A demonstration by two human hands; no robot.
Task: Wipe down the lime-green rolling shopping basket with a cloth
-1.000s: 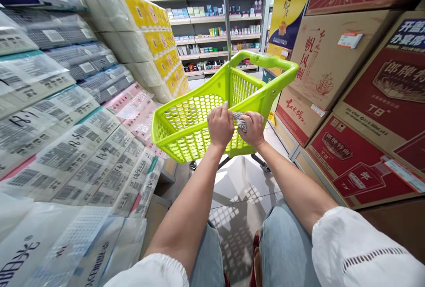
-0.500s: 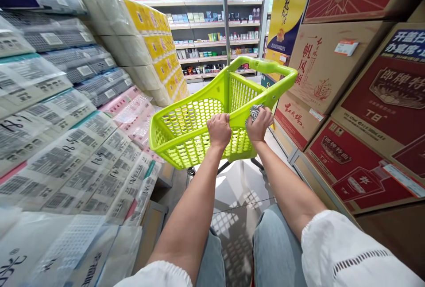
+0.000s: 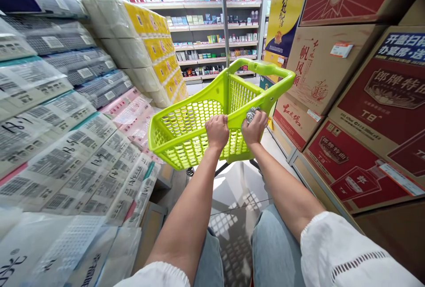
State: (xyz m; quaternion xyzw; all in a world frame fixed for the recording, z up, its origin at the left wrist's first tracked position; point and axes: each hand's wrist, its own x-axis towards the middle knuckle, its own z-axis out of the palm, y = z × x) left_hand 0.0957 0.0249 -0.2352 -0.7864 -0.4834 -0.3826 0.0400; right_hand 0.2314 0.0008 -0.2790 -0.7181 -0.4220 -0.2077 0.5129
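A lime-green shopping cart [image 3: 175, 141] with a slotted plastic basket stands across the aisle in front of me; its basket is tilted. My left hand [image 3: 217, 131] is closed over the near rim of the basket, knuckles up. To its right, my right hand [image 3: 255, 127] is closed on a crumpled grey-and-white cloth [image 3: 253, 113], pressed against the cart's side below the raised handle end. Part of the cloth is hidden under the fingers. Inside the basket I see only green slotted walls.
Wrapped paper packs [image 3: 66, 163] are stacked on the left, with yellow-and-white packs [image 3: 154, 48] behind them. Cardboard cartons [image 3: 332, 65] rise on the right. Shelves of small goods [image 3: 199, 8] and a metal pole [image 3: 226, 25] stand ahead. Tiled floor [image 3: 234, 185] lies below.
My right hand has slid slightly left and down along the cart's side with the cloth. The left hand keeps its hold on the rim. The view has shifted a little.
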